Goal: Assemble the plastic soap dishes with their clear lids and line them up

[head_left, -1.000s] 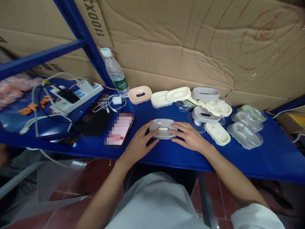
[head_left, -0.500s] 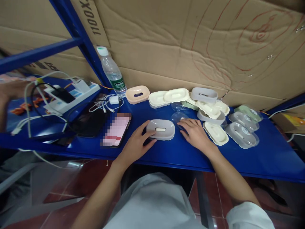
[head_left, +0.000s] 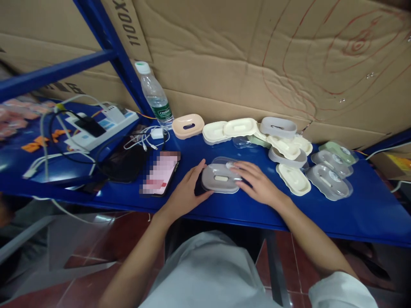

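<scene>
In front of me on the blue table lies a grey oval soap dish with a pale insert in its middle slot. My left hand curves round its left end, thumb at the near edge and fingers at the far side. A clear plastic lid is over the dish, overlapping its far side; whether it is seated I cannot tell. My right hand grips the lid's right side with fingers and thumb. Just beyond my right hand rests a cream tray-like piece.
Cream trays, a peach dish and a grey dish line the back. Several covered dishes sit at the right. Leftward are a phone, a water bottle, a power strip and cables.
My right hand has brought the clear lid leftward from the table over the grey dish. My left fingers have shifted off its top to its left end. The other person's hand at far left has gone.
</scene>
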{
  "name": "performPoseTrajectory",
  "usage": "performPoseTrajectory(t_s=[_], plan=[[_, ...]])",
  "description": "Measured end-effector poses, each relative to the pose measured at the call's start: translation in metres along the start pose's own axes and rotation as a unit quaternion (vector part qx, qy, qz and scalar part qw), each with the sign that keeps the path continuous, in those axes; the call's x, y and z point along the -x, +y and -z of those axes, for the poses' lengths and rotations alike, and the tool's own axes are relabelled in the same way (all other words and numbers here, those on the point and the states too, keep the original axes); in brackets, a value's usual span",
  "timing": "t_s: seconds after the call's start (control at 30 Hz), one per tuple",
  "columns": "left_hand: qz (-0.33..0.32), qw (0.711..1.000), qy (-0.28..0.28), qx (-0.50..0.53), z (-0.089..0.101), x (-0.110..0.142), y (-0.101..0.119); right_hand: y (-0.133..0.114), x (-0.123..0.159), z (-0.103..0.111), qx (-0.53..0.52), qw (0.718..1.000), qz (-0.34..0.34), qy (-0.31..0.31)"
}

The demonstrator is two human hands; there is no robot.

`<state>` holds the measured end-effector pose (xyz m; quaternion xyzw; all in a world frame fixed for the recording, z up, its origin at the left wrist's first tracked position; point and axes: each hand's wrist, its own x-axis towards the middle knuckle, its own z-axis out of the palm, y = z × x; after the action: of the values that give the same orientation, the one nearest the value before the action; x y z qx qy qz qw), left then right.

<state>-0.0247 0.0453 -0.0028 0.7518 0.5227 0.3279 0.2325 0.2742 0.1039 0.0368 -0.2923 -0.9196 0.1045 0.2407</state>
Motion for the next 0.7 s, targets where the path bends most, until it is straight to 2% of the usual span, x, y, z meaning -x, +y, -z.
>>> performPoseTrajectory(t_s=[0.1,0.27,0.43,0.7], plan=[[0.003,1.0,0.001,0.004,0.0,0.0,-0.001,-0.012,-0.001,-0.01,0.001,0.998,0.053,-0.027],[-0.024,1.0,0.002,0.005,0.001,-0.002,-0.004,-0.01,-0.001,-0.017,0.042,0.995,0.081,-0.037],[-0.03,0.999,0.023,0.0,0.0,-0.003,-0.006,0.0,0.002,-0.019,0.081,0.994,0.065,-0.046],[-0.032,0.999,0.024,0.009,-0.003,-0.002,-0.007,0.004,0.006,-0.024,0.038,0.997,0.062,-0.029]])
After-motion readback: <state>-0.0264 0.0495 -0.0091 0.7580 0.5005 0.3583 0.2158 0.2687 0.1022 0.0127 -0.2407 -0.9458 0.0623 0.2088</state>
